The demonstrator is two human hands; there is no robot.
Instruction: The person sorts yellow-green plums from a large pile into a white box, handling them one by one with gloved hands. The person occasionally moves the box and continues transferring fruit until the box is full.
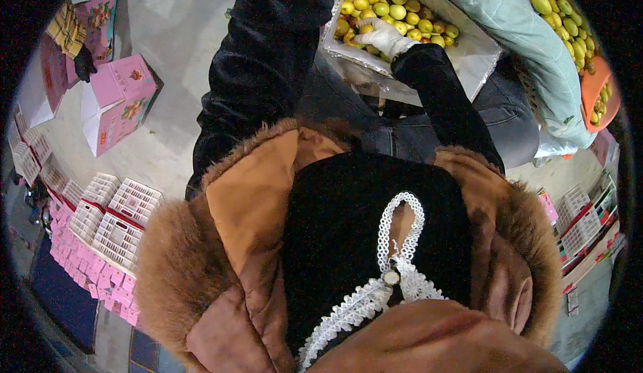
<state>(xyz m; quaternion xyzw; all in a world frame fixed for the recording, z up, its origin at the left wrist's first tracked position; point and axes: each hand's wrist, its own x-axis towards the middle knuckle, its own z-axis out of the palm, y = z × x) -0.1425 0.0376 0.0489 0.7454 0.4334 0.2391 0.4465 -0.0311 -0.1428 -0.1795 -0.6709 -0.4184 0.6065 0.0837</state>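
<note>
My right hand [387, 37], in a white glove, reaches into a plastic-lined box [467, 61] of round yellow-green fruits [397, 12], which look like jujubes. Its fingers lie on either side of one fruit [366, 29] at the box's near left part; whether they grip it is unclear. The black left sleeve [251, 71] runs up to the top edge, where a white lace trim shows. My left hand is out of view.
A co-worker's dark-gloved hand [84, 64] is beside an open pink carton [125, 89] at left. White plastic crates [120, 232] stand lower left, by pink cards. At right, pale green cloth [542, 56] lies beside more fruit [570, 26] and an orange scoop-like container [605, 114].
</note>
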